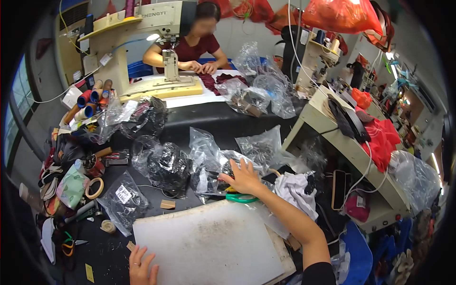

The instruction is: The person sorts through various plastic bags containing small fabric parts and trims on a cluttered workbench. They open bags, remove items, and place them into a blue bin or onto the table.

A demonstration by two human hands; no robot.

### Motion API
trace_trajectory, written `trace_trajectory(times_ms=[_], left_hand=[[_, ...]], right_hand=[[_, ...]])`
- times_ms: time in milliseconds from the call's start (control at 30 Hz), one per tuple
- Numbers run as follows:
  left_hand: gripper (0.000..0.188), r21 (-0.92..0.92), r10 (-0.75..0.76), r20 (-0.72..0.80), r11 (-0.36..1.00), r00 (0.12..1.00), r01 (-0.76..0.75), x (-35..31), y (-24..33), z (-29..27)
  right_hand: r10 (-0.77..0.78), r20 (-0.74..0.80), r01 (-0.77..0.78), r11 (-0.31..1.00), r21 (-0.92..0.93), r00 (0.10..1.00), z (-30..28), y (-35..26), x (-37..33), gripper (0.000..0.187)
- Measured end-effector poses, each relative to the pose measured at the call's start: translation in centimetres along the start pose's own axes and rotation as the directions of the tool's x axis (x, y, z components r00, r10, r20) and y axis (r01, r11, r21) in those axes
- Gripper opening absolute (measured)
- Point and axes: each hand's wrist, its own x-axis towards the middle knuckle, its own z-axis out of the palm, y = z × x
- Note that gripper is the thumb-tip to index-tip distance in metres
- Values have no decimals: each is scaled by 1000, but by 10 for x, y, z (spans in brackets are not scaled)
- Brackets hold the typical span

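Observation:
A pale, stained flat board (209,242) lies on the black work table in front of me. On its lower left edge rests my left hand (141,267), fingers stretched out and a ring on one of them. My right hand (244,180) reaches across the board to the clear plastic bags (205,151) beyond it, its fingers spread and holding nothing visible. Just below that hand, a green handle (241,198) lies at the board's far edge; the rest of this tool is hidden. A crumpled white cloth (297,192) sits to the right of my wrist.
Black items in plastic (168,164), a tape roll (94,188) and orange-and-green-handled scissors (70,244) lie to the left. Across the table, a person (194,54) handles dark red fabric (209,84) beside a sewing machine (172,61). A slanted beige stand (342,137) rises at right.

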Motion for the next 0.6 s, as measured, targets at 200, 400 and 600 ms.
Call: trace_trajectory(times_ms=[200, 400, 600], left_hand=[[35, 18, 42, 36, 999, 998, -42, 5, 6, 16], [35, -4, 18, -1, 1000, 1000, -18, 4, 4, 20], [34, -46, 3, -10, 999, 1000, -4, 8, 5, 18]], right_hand=[[-40, -38, 37, 997, -71, 998, 3, 4, -3, 81], [2, -14, -4, 987, -162, 1000, -33, -2, 20, 64], [-219, -442, 104, 958, -268, 870, -58, 4, 114, 50]])
